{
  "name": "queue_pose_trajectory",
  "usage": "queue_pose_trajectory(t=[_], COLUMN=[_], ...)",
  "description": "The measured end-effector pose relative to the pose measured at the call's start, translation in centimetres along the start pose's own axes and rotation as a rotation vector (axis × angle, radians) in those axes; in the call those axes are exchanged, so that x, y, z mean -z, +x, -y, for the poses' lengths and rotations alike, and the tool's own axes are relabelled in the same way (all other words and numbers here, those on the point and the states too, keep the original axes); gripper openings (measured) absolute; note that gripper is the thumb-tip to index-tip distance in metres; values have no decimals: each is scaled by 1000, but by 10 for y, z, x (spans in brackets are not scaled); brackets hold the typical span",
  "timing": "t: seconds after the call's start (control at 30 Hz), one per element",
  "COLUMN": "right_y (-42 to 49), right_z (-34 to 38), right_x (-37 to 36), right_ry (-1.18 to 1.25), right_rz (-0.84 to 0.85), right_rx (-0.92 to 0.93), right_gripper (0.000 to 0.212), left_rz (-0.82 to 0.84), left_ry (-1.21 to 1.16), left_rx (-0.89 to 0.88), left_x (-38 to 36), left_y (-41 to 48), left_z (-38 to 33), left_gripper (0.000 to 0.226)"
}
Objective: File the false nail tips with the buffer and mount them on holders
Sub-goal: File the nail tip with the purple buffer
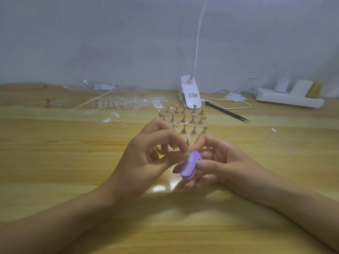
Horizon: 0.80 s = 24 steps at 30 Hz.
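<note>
My right hand [218, 162] grips a small purple buffer block [189, 166] between thumb and fingers, just above the wooden table [55, 162]. My left hand [146, 154] pinches a clear false nail tip [186, 154] with thumb and forefinger and holds it against the buffer's top face. The tip is tiny and mostly hidden by my fingers. Behind my hands stand several gold nail holders [185, 118] on a clear base, some with tips on them.
Loose clear nail tips and plastic strips [119, 107] lie at the back left, by a clear bag [91, 86]. A white clip lamp [189, 92], black tweezers [227, 111], a cable and a white power strip [288, 98] sit at the back right.
</note>
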State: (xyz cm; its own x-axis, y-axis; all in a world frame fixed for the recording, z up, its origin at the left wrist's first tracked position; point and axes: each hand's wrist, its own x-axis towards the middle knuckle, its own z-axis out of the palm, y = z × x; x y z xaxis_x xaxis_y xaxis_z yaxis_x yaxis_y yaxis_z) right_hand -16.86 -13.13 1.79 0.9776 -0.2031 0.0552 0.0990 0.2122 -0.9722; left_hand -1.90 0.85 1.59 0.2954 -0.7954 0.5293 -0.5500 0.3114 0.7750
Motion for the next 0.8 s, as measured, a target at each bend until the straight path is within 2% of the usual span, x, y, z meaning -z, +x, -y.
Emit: queue_pose_trajectory(t=[0.13,0.23,0.33,0.47,0.57,0.67,0.77,0.8], right_y=[0,0,0,1,1,0,-1,-1], right_z=[0,-1,-1,-1,-1,-1,-2,-2], right_x=[1,-1,0,-1,1,-1,1,2], right_ry=[51,-1,57,30,50,-10,34,31], right_rz=[-115,-9,-146,-34,-157,-17,-145,-142], right_rx=[12,12,38,30,55,32,68,66], right_gripper=[29,22,24,15,19,18,15,14], left_rz=[-24,-16,-15,-8,-18,-17,-27,-23], left_ry=[-25,-18,-17,-7,-6,9,-7,-8], left_rx=[19,25,38,29,37,30,39,40], left_x=[0,0,0,0,0,-1,0,0], left_y=[1,1,1,1,1,1,1,1], left_z=[-1,-2,-1,-3,-3,-2,-2,-2], left_gripper=[7,8,8,9,7,7,7,6])
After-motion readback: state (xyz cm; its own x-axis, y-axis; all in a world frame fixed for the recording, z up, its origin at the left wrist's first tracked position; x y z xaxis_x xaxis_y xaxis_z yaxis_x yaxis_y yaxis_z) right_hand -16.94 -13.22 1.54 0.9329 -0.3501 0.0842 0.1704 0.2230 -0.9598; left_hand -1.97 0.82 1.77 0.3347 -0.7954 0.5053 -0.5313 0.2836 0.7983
